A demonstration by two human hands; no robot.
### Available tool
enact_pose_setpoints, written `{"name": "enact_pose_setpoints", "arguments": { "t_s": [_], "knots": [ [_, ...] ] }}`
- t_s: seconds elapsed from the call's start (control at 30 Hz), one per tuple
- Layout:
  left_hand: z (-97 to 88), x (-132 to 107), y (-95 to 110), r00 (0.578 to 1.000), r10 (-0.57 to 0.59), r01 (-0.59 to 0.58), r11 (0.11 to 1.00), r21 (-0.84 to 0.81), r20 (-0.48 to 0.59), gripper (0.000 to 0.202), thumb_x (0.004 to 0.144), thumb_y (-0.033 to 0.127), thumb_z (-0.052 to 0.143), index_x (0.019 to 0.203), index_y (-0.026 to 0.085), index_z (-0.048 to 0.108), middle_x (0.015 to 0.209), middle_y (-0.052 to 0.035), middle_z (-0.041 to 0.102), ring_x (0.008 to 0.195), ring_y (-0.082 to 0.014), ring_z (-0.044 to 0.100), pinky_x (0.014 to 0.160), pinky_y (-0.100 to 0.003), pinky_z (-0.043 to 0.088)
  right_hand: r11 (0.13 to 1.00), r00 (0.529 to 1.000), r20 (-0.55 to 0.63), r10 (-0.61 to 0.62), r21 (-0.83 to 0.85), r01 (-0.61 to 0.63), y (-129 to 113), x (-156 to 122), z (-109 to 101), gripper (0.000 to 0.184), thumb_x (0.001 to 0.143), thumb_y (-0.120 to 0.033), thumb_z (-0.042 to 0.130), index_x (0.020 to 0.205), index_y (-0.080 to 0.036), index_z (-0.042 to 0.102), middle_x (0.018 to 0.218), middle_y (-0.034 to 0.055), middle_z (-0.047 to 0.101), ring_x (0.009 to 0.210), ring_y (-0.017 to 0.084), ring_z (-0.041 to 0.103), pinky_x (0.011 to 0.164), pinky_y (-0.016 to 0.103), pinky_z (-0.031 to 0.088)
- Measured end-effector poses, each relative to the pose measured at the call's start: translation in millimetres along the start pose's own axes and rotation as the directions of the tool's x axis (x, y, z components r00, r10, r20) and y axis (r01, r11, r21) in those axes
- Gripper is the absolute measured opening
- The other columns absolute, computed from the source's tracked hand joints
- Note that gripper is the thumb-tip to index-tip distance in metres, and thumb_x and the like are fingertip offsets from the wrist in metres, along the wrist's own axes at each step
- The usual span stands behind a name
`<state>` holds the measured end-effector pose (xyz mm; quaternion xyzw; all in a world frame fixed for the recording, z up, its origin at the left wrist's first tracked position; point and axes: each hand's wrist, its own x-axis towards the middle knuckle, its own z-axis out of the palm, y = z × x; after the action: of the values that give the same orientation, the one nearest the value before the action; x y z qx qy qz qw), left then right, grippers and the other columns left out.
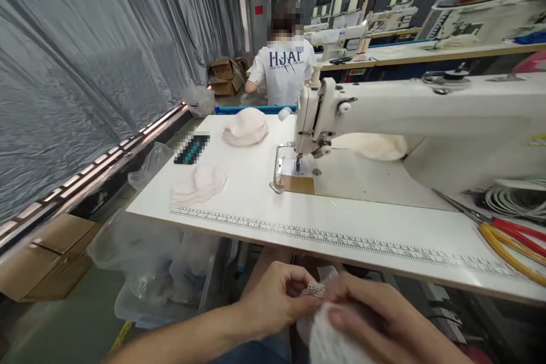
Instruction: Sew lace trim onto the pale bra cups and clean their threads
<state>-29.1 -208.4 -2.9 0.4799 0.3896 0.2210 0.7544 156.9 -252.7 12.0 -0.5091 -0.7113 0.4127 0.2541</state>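
Observation:
Both my hands are low, below the front edge of the white sewing table. My left hand pinches a small strip of pale lace trim. My right hand is closed over a bundle of white lace fabric and touches the same trim. A white sewing machine stands on the table, its needle and presser foot well beyond my hands. Two stacks of pale padded cups lie on the table, the near stack and the far stack.
Scissors with red and yellow handles lie at the table's right. A dark phone lies near the cups. Clear plastic bags and a cardboard box sit at left. A person in a white shirt works ahead.

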Motion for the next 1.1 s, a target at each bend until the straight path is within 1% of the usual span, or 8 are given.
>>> {"name": "enact_pose_setpoints", "arguments": {
  "t_s": [0.17, 0.37, 0.57, 0.7, 0.77, 0.97, 1.03, 1.1],
  "knots": [
    [0.4, -6.3, -13.0, 1.0, 0.012, -0.012, 1.0, -0.005, 0.017, 0.027, 0.069, 0.034, 0.072, 0.078, 0.009, 0.068, 0.062, -0.0009, 0.057, 0.062, -0.0096, 0.048, 0.058, -0.019, 0.035, 0.993, 0.993, 0.063, 0.101, -0.064, -0.097, 1.6, 14.7, 6.9, 0.021, 0.091, -0.037, 0.045, 0.082, -0.021, 0.053, 0.071, -0.0021, 0.057, 0.064, 0.012, 0.051, 0.055, 0.021, 0.037],
    [-11.6, -13.7, -6.4, 0.999, -0.001, -0.004, 0.99, 0.139, 0.038, 0.02, 0.075, 0.024, 0.059, 0.083, 0.009, 0.068, 0.066, -0.0016, 0.057, 0.058, -0.0083, 0.044, 0.055, -0.018, 0.033, 0.994, 0.992, 0.072, 0.101, -0.047, -0.098, 8.9, 16.1, 14.5, 0.014, 0.086, -0.035, 0.053, 0.081, -0.022, 0.054, 0.071, -0.0023, 0.058, 0.068, 0.013, 0.053, 0.055, 0.02, 0.037],
    [-18.0, -23.1, -0.9, 0.985, 0.032, -0.073, 0.968, 0.242, 0.17, 0.022, 0.072, 0.019, 0.057, 0.091, 0.011, 0.064, 0.076, -0.0025, 0.058, 0.068, -0.012, 0.049, 0.062, -0.02, 0.038, 0.993, 0.992, 0.068, 0.109, -0.053, -0.105, 10.4, 21.2, 24.2, 0.013, 0.084, -0.036, 0.054, 0.082, -0.023, 0.053, 0.07, -0.003, 0.058, 0.066, 0.013, 0.053, 0.052, 0.02, 0.035],
    [-20.3, -21.3, -15.5, 0.999, 0.019, -0.004, 0.918, 0.397, -0.034, 0.017, 0.068, 0.028, 0.068, 0.073, 0.013, 0.061, 0.059, 0.0049, 0.046, 0.057, -0.0074, 0.038, 0.053, -0.018, 0.03, 0.995, 0.988, 0.119, 0.099, -0.038, -0.095, 14.9, 24.3, 29.6, 0.015, 0.088, -0.036, 0.05, 0.081, -0.023, 0.053, 0.07, -0.0035, 0.058, 0.065, 0.012, 0.052, 0.054, 0.02, 0.036],
    [-22.2, -19.3, -23.6, 0.996, -0.021, 0.052, 0.939, 0.34, -0.092, 0.019, 0.07, 0.031, 0.067, 0.07, 0.012, 0.062, 0.056, 0.0054, 0.044, 0.054, -0.0067, 0.036, 0.051, -0.018, 0.027, 0.996, 0.984, 0.155, 0.088, -0.033, -0.083, 18.1, 25.0, 27.9, 0.019, 0.091, -0.035, 0.045, 0.079, -0.022, 0.053, 0.069, -0.0036, 0.057, 0.063, 0.011, 0.051, 0.055, 0.02, 0.035],
    [-27.9, -19.7, -30.3, 0.978, -0.206, 0.207, 0.977, 0.041, -0.035, 0.043, 0.061, 0.044, 0.076, 0.084, 0.008, 0.068, 0.065, -0.002, 0.059, 0.057, -0.01, 0.048, 0.056, -0.022, 0.037, 0.993, 0.982, 0.144, 0.119, 0.004, -0.121, 25.0, 15.7, 23.4, 0.033, 0.092, -0.044, 0.038, 0.076, -0.023, 0.058, 0.062, -0.0024, 0.054, 0.057, 0.013, 0.047, 0.052, 0.023, 0.035],
    [-27.8, -20.4, -28.9, 0.973, -0.228, 0.229, 0.973, 0.019, -0.025, 0.046, 0.059, 0.048, 0.076, 0.081, 0.009, 0.068, 0.065, -0.0021, 0.059, 0.057, -0.0097, 0.049, 0.057, -0.021, 0.037, 0.991, 0.985, 0.129, 0.113, 0.057, -0.121, 25.8, 11.5, 24.3, 0.03, 0.091, -0.044, 0.041, 0.08, -0.023, 0.059, 0.069, -0.0004, 0.059, 0.064, 0.015, 0.053, 0.057, 0.023, 0.041],
    [-27.2, -20.4, -27.9, 0.971, -0.237, 0.237, 0.971, 0.022, 0.0, 0.045, 0.059, 0.05, 0.076, 0.077, 0.009, 0.069, 0.063, -0.0009, 0.059, 0.057, -0.0085, 0.047, 0.057, -0.021, 0.036, 0.99, 0.985, 0.135, 0.111, 0.077, -0.122, 25.9, 9.2, 24.3, 0.022, 0.089, -0.042, 0.047, 0.095, -0.025, 0.06, 0.09, 0.0028, 0.063, 0.078, 0.017, 0.058, 0.064, 0.024, 0.046]
  ]
}}
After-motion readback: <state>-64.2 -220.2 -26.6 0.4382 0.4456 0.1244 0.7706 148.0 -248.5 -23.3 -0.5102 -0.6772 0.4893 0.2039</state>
